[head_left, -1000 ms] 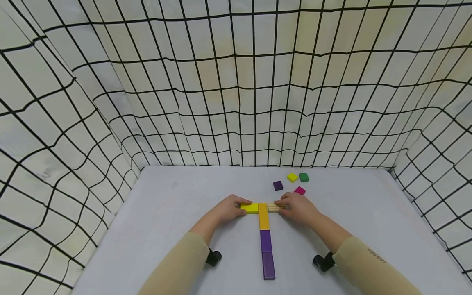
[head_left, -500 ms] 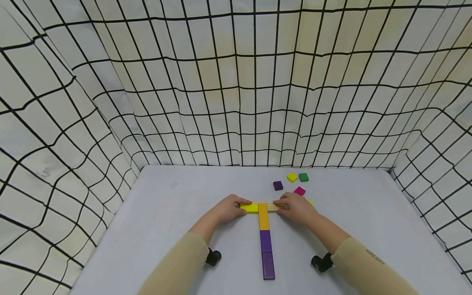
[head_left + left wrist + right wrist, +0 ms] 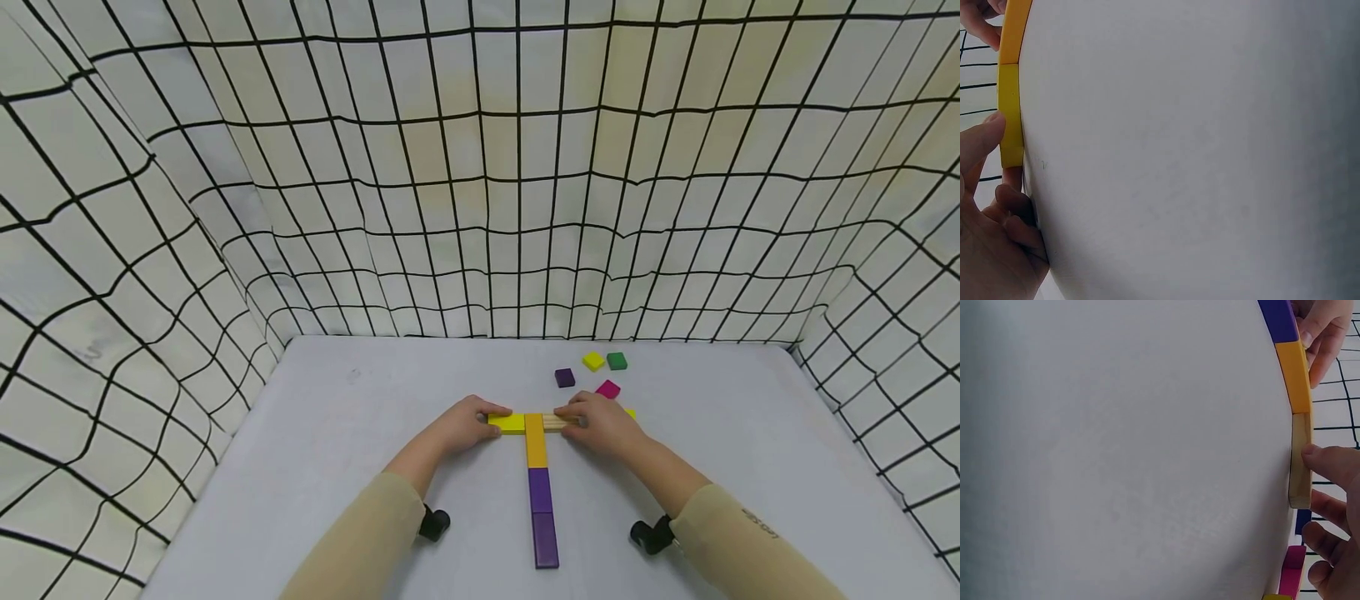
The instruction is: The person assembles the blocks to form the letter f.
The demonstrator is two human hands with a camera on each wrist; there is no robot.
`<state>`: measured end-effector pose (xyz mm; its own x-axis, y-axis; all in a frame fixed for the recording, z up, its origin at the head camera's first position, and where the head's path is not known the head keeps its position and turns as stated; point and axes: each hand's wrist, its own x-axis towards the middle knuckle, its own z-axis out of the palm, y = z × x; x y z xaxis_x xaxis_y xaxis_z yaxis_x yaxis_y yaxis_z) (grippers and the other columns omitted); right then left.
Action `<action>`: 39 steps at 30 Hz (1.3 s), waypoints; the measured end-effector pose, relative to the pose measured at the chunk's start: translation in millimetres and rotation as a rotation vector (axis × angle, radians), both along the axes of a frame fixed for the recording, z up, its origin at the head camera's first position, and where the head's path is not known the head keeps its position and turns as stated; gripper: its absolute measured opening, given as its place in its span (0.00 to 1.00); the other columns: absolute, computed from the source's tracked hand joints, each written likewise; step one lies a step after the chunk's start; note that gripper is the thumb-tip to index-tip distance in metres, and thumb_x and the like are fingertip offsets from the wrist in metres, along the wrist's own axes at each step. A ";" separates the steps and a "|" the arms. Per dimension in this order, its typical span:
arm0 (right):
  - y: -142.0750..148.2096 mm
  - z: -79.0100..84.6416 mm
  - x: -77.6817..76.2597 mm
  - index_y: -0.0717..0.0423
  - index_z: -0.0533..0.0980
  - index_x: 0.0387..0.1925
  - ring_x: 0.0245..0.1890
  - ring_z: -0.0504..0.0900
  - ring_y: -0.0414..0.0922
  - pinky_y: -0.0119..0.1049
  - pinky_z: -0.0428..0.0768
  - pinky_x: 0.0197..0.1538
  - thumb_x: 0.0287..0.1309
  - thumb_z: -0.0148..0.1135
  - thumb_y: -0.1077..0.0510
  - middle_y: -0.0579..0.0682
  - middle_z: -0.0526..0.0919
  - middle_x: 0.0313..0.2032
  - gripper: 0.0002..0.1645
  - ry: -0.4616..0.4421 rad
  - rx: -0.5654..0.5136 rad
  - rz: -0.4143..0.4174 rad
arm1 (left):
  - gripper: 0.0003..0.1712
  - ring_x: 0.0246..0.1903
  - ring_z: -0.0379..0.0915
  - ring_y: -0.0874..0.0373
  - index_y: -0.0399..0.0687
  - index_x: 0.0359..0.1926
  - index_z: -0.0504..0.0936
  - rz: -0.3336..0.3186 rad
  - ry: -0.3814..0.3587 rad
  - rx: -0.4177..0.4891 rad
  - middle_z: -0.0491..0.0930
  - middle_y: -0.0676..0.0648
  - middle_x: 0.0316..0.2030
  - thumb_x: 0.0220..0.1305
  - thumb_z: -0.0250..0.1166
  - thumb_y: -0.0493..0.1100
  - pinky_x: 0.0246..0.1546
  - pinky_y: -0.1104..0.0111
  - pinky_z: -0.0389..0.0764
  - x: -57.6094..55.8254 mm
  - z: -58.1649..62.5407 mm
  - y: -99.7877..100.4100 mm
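My left hand [image 3: 463,423] pinches a yellow block [image 3: 513,424] between thumb and fingers, and the block's inner end touches the left side of an orange block [image 3: 536,443]. On the opposite side, my right hand [image 3: 602,422] pinches a plain wooden block [image 3: 552,422], which meets the orange block's right side. Two purple blocks [image 3: 542,490] run end to end from the orange one toward me, so the blocks lie in a T shape. In the right wrist view the wooden block [image 3: 1300,461] lies flat, the thumb on its near side.
Beyond my right hand lie a dark purple block [image 3: 565,378], a yellow block [image 3: 593,361], a green block [image 3: 617,361] and a magenta block [image 3: 608,389]. Another yellow block [image 3: 631,413] is mostly hidden behind that hand. Black netting [image 3: 483,178] surrounds the white table [image 3: 360,392].
My right hand has shifted slightly left with the wooden block, closing the narrow gap to the orange block. The left hand has stayed in place on the yellow block.
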<state>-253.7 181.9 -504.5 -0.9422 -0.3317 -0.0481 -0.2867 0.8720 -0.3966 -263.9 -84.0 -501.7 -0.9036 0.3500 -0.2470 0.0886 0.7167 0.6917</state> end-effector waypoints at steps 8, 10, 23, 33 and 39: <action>2.2 6.3 3.9 0.42 0.82 0.55 0.55 0.76 0.50 0.50 0.76 0.59 0.58 0.71 0.50 0.48 0.80 0.53 0.22 0.027 -0.020 0.001 | 0.19 0.63 0.66 0.44 0.60 0.56 0.85 -0.002 -0.002 0.019 0.74 0.44 0.59 0.65 0.66 0.41 0.66 0.45 0.63 1.3 0.5 -0.6; 4.7 6.8 3.6 0.42 0.83 0.55 0.55 0.76 0.50 0.51 0.76 0.60 0.58 0.71 0.50 0.48 0.80 0.52 0.22 0.031 -0.026 -0.004 | 0.19 0.64 0.66 0.44 0.60 0.56 0.85 -0.004 -0.001 0.021 0.74 0.44 0.59 0.65 0.66 0.41 0.66 0.45 0.63 1.5 0.9 -0.4; 37.6 15.8 6.6 0.46 0.82 0.56 0.48 0.76 0.49 0.49 0.79 0.55 0.61 0.68 0.51 0.48 0.80 0.49 0.21 0.004 -0.099 -0.045 | 0.19 0.63 0.66 0.44 0.60 0.56 0.85 0.005 -0.006 0.019 0.75 0.43 0.59 0.65 0.66 0.41 0.66 0.45 0.63 3.0 5.0 1.5; 78.1 24.7 10.7 0.48 0.81 0.57 0.44 0.76 0.50 0.43 0.83 0.46 0.61 0.68 0.50 0.58 0.77 0.55 0.23 -0.029 -0.106 -0.099 | 0.19 0.64 0.65 0.43 0.60 0.56 0.85 0.002 -0.011 0.016 0.74 0.43 0.60 0.66 0.66 0.41 0.66 0.44 0.63 2.8 5.1 1.3; 96.9 29.9 12.9 0.52 0.80 0.59 0.42 0.74 0.50 0.37 0.81 0.40 0.63 0.66 0.49 0.60 0.76 0.56 0.25 -0.011 -0.121 -0.099 | 0.19 0.63 0.66 0.44 0.60 0.56 0.85 -0.003 -0.005 0.009 0.74 0.43 0.60 0.66 0.66 0.41 0.65 0.44 0.63 2.8 5.3 1.1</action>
<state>-240.7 278.8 -474.6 -0.9702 -0.2412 -0.0242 -0.1967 0.8415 -0.5032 -261.0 -82.9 -496.4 -0.9013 0.3546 -0.2488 0.0868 0.7105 0.6983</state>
